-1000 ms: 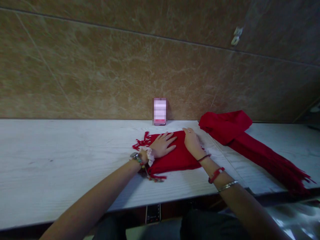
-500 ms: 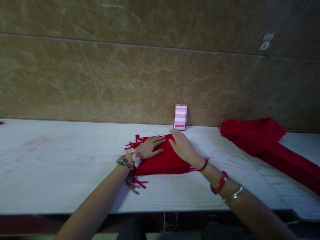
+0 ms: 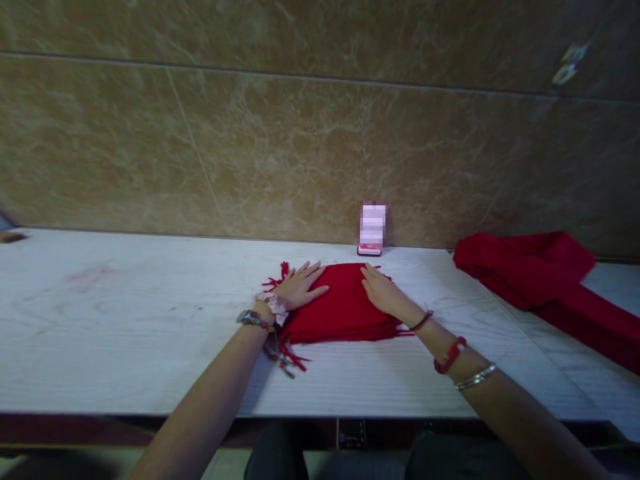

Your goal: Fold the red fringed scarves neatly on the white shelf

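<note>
In front of me a red fringed scarf [image 3: 343, 307] lies folded into a flat, layered rectangle on the pale wood-grain table [image 3: 150, 347]. Tassels stick out at its left and right edges. My left hand [image 3: 300, 287] rests flat on the scarf's left side, fingers spread and pointing up and right. On the right edge of the scarf lies my right hand [image 3: 383, 293], palm down, its fingers stretched toward the far right corner. Neither hand grips the cloth.
A phone [image 3: 373, 228] leans upright against the brown marbled wall [image 3: 280, 147] behind the scarf. To the right, another red cloth [image 3: 530, 273] lies loosely bunched, trailing off the view. A small brown thing [image 3: 13, 237] sits at the far left.
My right hand has slid from the scarf's upper middle to its right edge, uncovering more cloth. My left hand stays on the left side. The view has shifted slightly.
</note>
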Tool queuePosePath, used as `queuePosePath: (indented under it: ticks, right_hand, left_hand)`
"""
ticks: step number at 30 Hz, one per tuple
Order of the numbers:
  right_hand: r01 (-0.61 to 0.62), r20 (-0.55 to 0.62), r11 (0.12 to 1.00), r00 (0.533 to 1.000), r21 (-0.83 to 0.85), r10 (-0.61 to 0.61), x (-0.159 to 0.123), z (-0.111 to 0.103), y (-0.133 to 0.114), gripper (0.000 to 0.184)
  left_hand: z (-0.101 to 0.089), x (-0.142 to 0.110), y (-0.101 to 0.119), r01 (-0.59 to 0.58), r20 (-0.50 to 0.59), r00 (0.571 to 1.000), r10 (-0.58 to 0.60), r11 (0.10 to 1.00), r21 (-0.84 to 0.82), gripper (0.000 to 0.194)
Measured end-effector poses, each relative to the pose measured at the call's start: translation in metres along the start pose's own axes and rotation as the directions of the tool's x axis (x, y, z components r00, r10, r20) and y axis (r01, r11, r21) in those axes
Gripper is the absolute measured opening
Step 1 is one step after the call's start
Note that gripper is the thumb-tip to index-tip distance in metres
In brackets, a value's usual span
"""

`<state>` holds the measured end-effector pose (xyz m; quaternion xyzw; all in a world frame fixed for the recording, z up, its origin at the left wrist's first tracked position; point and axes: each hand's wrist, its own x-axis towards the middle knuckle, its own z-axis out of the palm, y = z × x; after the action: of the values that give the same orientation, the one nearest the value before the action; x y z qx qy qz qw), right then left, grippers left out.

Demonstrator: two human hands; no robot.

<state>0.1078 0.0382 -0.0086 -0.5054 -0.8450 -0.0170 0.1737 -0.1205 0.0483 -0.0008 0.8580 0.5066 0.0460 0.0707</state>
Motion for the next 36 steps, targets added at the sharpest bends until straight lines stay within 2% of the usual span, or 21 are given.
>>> queuePosePath:
  ticks: [4,7,9,11,14,17,20,24,27,30,32,36]
  right_hand:
    - [-0.091,-0.047,0.994,0.994,0.06,0.094,-0.004,-0.005,0.008,0.042]
    - [-0.103,-0.123,0.992,0.986,0.078,0.112,-0.004,-0.015,0.008,0.045]
    - [-0.036,-0.15,0.993,0.987,0.112,0.053,-0.006,-0.021,0.002,0.044]
    - [0.072,-0.083,0.99,0.995,0.125,-0.061,-0.01,-0.024,-0.009,0.042]
    - [0.157,0.1,0.987,0.982,0.039,-0.16,-0.018,-0.022,-0.022,0.043]
    - [0.117,0.191,0.99,0.976,-0.077,-0.1,-0.024,-0.022,-0.024,0.047]
    - [0.073,0.235,0.986,0.971,-0.148,-0.037,-0.029,-0.027,-0.015,0.049]
    - [0.025,0.245,0.973,0.969,-0.23,0.033,-0.03,-0.037,-0.007,0.048]
    - [-0.025,0.133,0.969,0.989,-0.244,0.058,-0.024,-0.043,-0.011,0.048]
    - [0.024,0.049,0.985,0.999,-0.172,-0.015,-0.014,-0.04,-0.022,0.049]
    - [0.053,0.074,0.991,0.996,-0.127,-0.043,-0.008,-0.032,-0.028,0.05]
    - [0.014,0.208,0.996,0.978,-0.086,0.004,-0.005,-0.017,-0.025,0.05]
  left_hand:
    - [0.002,0.002,-0.008,0.112,-0.016,0.994,-0.112,0.994,-0.006,0.066]
    - [-0.001,0.003,-0.008,0.153,-0.107,0.983,-0.149,0.988,0.029,0.062]
    - [-0.004,0.001,-0.002,0.12,-0.178,0.978,-0.108,0.991,0.056,0.058]
    - [-0.007,-0.001,0.009,0.034,-0.205,0.979,-0.019,0.997,0.069,0.056]
    - [-0.006,-0.004,0.024,-0.098,-0.123,0.987,0.104,0.994,0.054,0.058]
    - [-0.002,-0.005,0.031,-0.103,0.001,0.995,0.103,0.994,0.044,0.058]
    - [-0.001,-0.005,0.031,-0.089,0.039,0.995,0.088,0.995,0.048,0.059]
    - [-0.006,-0.006,0.033,-0.063,0.049,0.997,0.06,0.996,0.058,0.06]
    - [-0.008,-0.007,0.033,-0.056,0.002,0.998,0.056,0.996,0.076,0.06]
    - [-0.005,-0.006,0.029,-0.055,-0.075,0.995,0.061,0.995,0.082,0.058]
    - [-0.003,-0.005,0.026,-0.044,-0.073,0.996,0.05,0.996,0.081,0.057]
    - [0.0,-0.003,0.024,-0.036,-0.008,0.999,0.037,0.996,0.081,0.056]
